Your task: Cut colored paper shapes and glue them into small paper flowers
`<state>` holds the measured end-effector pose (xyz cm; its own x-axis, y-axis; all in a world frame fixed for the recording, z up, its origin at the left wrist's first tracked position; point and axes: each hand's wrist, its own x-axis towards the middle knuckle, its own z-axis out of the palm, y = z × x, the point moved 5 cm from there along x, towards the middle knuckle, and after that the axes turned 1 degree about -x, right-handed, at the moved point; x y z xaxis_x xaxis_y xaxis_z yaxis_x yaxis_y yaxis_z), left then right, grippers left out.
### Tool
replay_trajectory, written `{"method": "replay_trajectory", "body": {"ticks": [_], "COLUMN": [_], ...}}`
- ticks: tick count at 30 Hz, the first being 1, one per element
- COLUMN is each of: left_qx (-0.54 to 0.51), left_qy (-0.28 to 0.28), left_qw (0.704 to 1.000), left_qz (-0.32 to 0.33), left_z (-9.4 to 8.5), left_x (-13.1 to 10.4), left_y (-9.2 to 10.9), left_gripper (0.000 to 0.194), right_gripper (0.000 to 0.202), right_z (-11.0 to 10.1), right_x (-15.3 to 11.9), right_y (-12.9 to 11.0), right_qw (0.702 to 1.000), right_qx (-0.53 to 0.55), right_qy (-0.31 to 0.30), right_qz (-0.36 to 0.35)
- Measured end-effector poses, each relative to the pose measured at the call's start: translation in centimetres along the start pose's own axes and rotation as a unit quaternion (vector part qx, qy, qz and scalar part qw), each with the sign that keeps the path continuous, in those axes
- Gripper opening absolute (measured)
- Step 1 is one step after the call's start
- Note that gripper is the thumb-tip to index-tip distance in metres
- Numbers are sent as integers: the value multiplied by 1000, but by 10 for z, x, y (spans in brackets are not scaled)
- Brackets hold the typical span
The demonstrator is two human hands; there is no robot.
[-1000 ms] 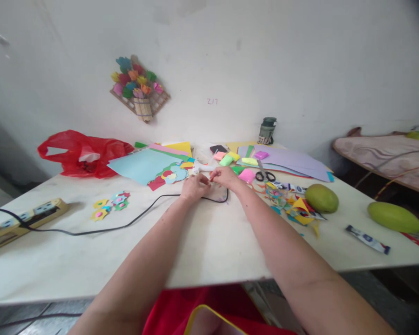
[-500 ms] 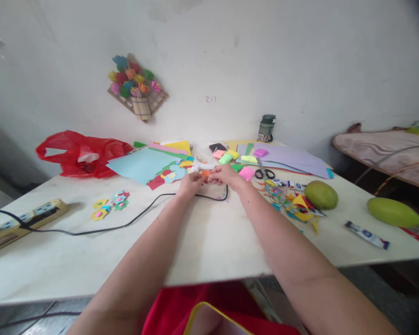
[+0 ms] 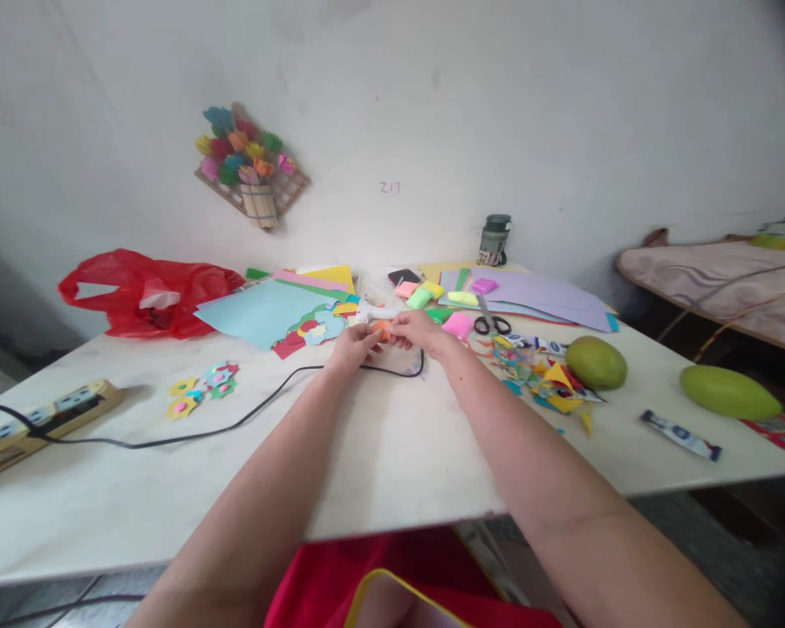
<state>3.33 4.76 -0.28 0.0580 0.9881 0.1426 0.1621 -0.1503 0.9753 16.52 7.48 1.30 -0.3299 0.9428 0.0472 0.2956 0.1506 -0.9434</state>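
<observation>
Between my hands is a small orange paper piece (image 3: 383, 330), pinched at both sides. My left hand (image 3: 356, 343) grips it from the left with fingers bent. From the right, my right hand (image 3: 416, 330) holds it between thumb and fingers. Just behind them lies a white glue gun (image 3: 374, 311), whose black cord (image 3: 268, 399) runs left along the table. Colourful cut paper shapes (image 3: 310, 331) lie left of the hands, and a pink clay packet (image 3: 459, 325) is to the right. The exact shape of the orange piece is partly hidden by fingers.
A power strip (image 3: 52, 423) and small paper flowers (image 3: 202, 390) are at left, below a red plastic bag (image 3: 150, 288). To the right are scissors (image 3: 492, 324), paper scraps (image 3: 556, 388), two green mangoes (image 3: 597, 363) and a tube (image 3: 680, 435). Purple sheets (image 3: 549, 296) lie behind.
The view has shifted slightly, so the scene sits a little further left. Both hands keep hold of the orange paper piece, which shows a bit more between the fingers.
</observation>
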Motion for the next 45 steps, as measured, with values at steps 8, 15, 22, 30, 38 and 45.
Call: {"method": "replay_trajectory", "body": {"ticks": [8, 15, 22, 30, 38, 45], "left_qx": [-19, -29, -59, -51, -2, 177], "left_qy": [45, 68, 47, 63, 95, 101], "left_qw": [999, 997, 997, 996, 994, 979], "left_qz": [8, 1, -28, -36, -54, -16], "left_z": [-3, -2, 3, 4, 7, 2], "left_x": [3, 2, 1, 5, 14, 16], "left_y": [-3, -4, -3, -8, -14, -12], "left_gripper": [35, 33, 32, 29, 21, 21], "right_gripper": [17, 19, 17, 9, 12, 14], "right_z": [7, 6, 1, -1, -4, -21], "right_x": [-1, -5, -9, 0, 10, 20], "right_y": [-1, -4, -9, -3, 9, 26], "right_qw": [1000, 1000, 999, 991, 981, 976], "right_qx": [-18, -1, -47, -125, -179, -145], "right_qy": [-8, -30, -2, 32, 69, 161], "right_qz": [8, -8, -7, -24, -19, 22]}}
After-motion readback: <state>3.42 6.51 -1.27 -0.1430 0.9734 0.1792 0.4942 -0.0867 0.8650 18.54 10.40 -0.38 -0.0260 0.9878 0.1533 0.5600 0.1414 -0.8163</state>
